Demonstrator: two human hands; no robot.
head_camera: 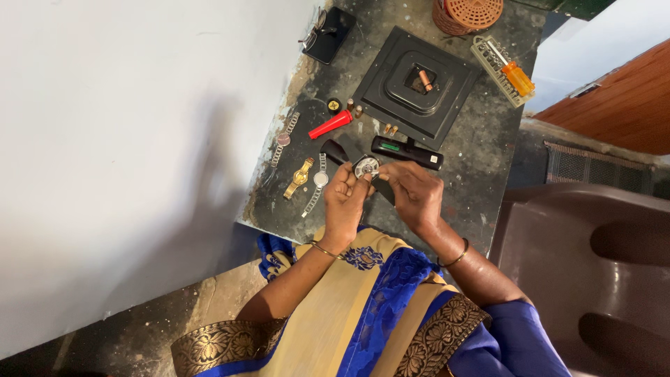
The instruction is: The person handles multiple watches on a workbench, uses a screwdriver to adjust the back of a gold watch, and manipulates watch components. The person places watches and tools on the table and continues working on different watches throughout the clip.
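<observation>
A wristwatch (366, 166) with a black strap is held face down above the near part of the dark bench (474, 167), its round metal back turned up toward the camera. The left hand (343, 197) is closed on the watch from the left, the fingers (349, 174) curled against the case, while the right hand (413, 190) is pinched onto its right edge with thumb and fingertips touching the case. 1 end of the strap is seen jutting out to the far left of the hands. Just beyond the hands, a black oblong device (407, 151) with a small green patch is laid across the bench. To the left, 3 more watches are laid out: a gold one (299, 177), a silver one (318, 183) beside it, and a pink-faced one (284, 139) with a metal band farther off. A red cone-shaped tool (331, 124) is placed near a square black tray (391, 84), in whose centre recess a small copper cylinder (425, 79) is set. At the far right, a bit set (497, 70) with an orange-handled screwdriver (518, 78) is seen, and a woven basket (467, 14) at the far edge. A brown plastic chair (593, 265) is placed to the right of the bench.
</observation>
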